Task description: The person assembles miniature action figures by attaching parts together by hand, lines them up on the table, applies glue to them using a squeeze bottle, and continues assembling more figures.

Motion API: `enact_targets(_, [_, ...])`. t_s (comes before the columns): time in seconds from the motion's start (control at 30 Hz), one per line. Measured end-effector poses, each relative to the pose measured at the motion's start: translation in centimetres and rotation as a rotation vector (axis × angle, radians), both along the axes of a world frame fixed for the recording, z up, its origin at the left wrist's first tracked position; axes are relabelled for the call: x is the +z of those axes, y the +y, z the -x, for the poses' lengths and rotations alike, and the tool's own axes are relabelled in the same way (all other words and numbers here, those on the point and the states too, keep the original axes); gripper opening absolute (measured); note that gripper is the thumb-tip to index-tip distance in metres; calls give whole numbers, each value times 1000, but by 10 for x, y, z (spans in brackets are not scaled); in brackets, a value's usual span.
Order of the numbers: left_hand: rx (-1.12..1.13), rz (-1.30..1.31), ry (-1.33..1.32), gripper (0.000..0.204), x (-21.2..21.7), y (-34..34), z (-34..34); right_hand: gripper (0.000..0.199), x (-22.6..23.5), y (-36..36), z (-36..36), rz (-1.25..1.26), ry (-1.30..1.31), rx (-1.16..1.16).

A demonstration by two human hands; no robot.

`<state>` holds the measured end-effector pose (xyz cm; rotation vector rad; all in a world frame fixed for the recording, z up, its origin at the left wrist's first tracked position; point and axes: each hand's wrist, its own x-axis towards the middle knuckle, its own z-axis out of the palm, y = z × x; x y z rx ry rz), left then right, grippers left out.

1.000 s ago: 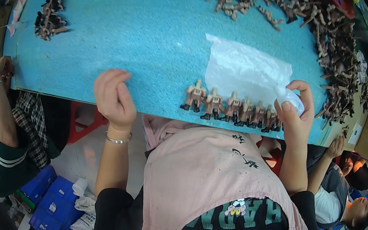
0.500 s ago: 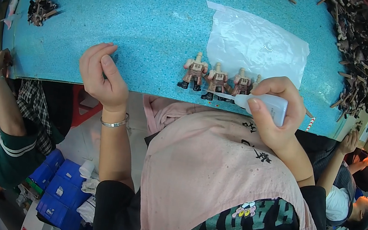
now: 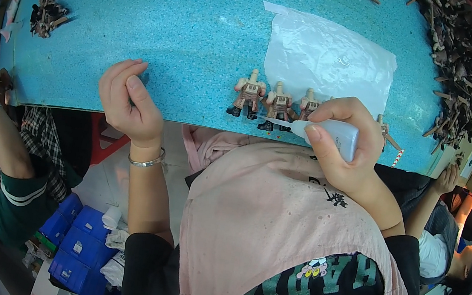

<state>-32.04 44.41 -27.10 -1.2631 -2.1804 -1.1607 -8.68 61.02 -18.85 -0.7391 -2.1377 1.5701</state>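
On my feed, the right hand (image 3: 358, 168) has its fingers wrapped snugly around a white squeeze bottle (image 3: 341, 138), just nearer the body than the plastic sheet (image 3: 331, 52). The bottle's thin nozzle (image 3: 281, 124) points left, its tip just beside the boots of the second toy figure (image 3: 279, 100); I can't tell whether they touch. The left hand (image 3: 132, 103), well left of the sheet, shows me loosely curled fingers with a narrow gap at the thumb. The row of toy figures (image 3: 248, 92) runs along the sheet's near edge, partly hidden from me behind the right hand. Farther out, I see a heap of brown parts (image 3: 462, 83) right of the sheet and a small dark cluster (image 3: 48, 7) far to its left, both on the blue table (image 3: 198, 27).
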Motion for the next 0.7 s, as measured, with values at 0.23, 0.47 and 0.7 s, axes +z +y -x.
enact_targets(0.23, [-3,67,3,25,1,-4,1,13,-1,0,-1,-34,8,14])
enact_targets(0.47, [5,14,1,22,1,-1,-2,13,-3,-3,-3,-27,17,6])
enact_targets(0.7, [-4,6,-16,20,-1,4,4,12,-3,0,3,-32,8,1])
